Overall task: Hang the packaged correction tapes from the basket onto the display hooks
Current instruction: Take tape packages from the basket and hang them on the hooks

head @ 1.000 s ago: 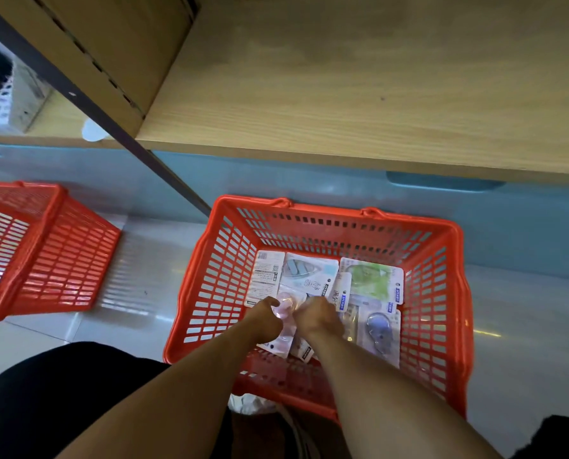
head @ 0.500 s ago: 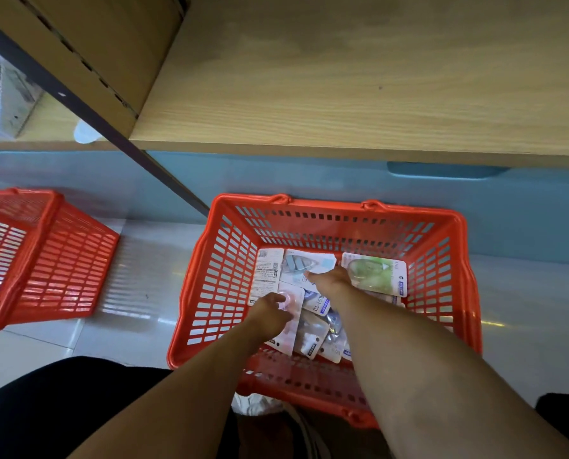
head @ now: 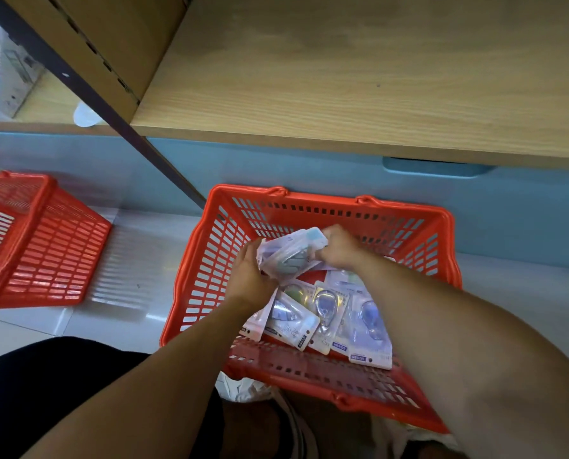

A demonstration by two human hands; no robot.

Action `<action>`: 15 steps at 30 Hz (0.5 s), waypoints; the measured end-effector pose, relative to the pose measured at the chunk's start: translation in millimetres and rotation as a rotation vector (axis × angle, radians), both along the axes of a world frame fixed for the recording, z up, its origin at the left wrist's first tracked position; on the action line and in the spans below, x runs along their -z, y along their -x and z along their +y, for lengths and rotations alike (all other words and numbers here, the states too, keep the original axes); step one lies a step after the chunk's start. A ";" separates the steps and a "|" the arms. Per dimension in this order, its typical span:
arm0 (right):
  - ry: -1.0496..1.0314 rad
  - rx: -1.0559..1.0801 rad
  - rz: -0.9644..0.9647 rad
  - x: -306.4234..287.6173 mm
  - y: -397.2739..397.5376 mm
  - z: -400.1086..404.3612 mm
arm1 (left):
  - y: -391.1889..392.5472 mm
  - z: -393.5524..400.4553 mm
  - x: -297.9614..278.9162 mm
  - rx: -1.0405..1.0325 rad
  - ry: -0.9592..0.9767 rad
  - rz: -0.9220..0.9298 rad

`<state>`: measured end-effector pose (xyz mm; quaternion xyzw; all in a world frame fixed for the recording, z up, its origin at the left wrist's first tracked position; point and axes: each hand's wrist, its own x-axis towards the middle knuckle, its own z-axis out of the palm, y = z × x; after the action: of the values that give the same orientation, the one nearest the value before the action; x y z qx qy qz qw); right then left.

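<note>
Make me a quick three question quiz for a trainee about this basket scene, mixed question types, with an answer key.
1. True or false: both hands, left hand and right hand, hold the bunch of packages above the basket.
2. Multiple choice: the packages left in the basket lie A) against the near wall, B) against the far wall, C) outside it.
3. Fill in: the second red basket sits to the person's ____.

Key: 1 true; 2 A; 3 left.
</note>
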<state>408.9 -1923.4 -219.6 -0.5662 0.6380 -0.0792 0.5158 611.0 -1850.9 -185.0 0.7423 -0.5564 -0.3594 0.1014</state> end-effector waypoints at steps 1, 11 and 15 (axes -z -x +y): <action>0.015 -0.088 -0.012 -14.7 1.5 -4.8 | 1.5 -2.4 -3.0 0.013 0.008 -0.024; -0.176 -0.425 -0.211 -63.5 3.4 -29.7 | -2.3 -4.5 -31.1 0.046 -0.331 0.312; -0.191 -0.236 -0.366 -42.4 -10.1 -13.7 | -13.0 6.8 -19.5 -0.087 -0.349 0.386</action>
<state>419.0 -1937.1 -177.2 -0.5617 0.4679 -0.0590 0.6797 624.0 -1844.0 -165.5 0.6894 -0.4239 -0.5802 0.0914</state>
